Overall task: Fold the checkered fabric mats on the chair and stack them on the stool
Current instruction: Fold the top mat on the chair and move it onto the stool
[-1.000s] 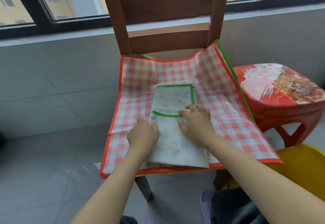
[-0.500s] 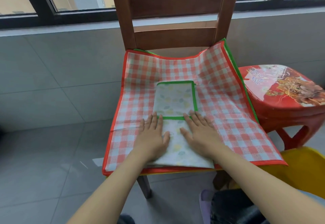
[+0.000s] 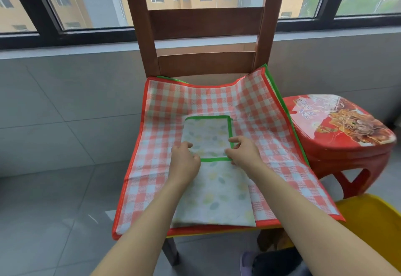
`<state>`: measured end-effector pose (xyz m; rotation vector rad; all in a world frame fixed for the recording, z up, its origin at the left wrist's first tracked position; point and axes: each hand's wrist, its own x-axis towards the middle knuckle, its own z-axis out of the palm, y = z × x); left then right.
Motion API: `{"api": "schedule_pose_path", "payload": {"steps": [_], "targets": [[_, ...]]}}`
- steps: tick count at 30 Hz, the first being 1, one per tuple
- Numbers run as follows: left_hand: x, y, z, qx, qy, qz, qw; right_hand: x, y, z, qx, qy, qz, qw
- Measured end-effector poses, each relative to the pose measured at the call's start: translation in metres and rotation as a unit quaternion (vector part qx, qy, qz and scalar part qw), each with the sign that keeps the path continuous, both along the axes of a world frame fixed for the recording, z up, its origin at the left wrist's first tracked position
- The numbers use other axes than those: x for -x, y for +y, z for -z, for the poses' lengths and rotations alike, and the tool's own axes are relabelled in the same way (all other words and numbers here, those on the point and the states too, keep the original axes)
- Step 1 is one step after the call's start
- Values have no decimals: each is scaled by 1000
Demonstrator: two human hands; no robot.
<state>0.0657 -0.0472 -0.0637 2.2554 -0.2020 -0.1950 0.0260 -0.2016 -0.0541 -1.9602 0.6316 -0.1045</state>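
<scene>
A big red-and-white checkered fabric mat (image 3: 256,124) with a red edge lies spread over the seat of the brown wooden chair (image 3: 204,22). On top of it sits a folded white leaf-print mat (image 3: 213,191) with a green edge. The left hand (image 3: 184,160) and the right hand (image 3: 245,152) both pinch that green edge with curled fingers. The shiny red plastic stool (image 3: 340,132) stands just beside the chair.

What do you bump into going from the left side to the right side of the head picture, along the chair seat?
Grey floor tiles → red-checked mat's left edge → left hand → right hand → red stool.
</scene>
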Motion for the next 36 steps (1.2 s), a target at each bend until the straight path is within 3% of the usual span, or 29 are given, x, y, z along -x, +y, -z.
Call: {"api": "schedule_pose_path", "payload": {"steps": [9,13,18,24,29,31,33,36], "targets": [[-30,-13,12,-34,14,-143,989,-19,-10,18,-11,59,122,991],[-41,-11,17,24,45,-172,984,-21,-9,21,-17,38,123,991],[-40,-6,14,114,94,-185,971,-20,-11,20,-100,21,149,984],[-34,5,5,303,183,-179,918,-13,-26,10,-304,-8,150,941],[-26,17,-3,423,268,-170,849,-4,-33,5,-358,-14,103,928],[-24,23,-6,443,281,-161,836,0,-33,3,-367,-28,88,925],[-21,30,-8,412,275,-144,856,4,-34,1,-347,-30,73,935],[-14,40,-12,298,234,-74,923,14,-33,-3,-260,2,32,965]]}}
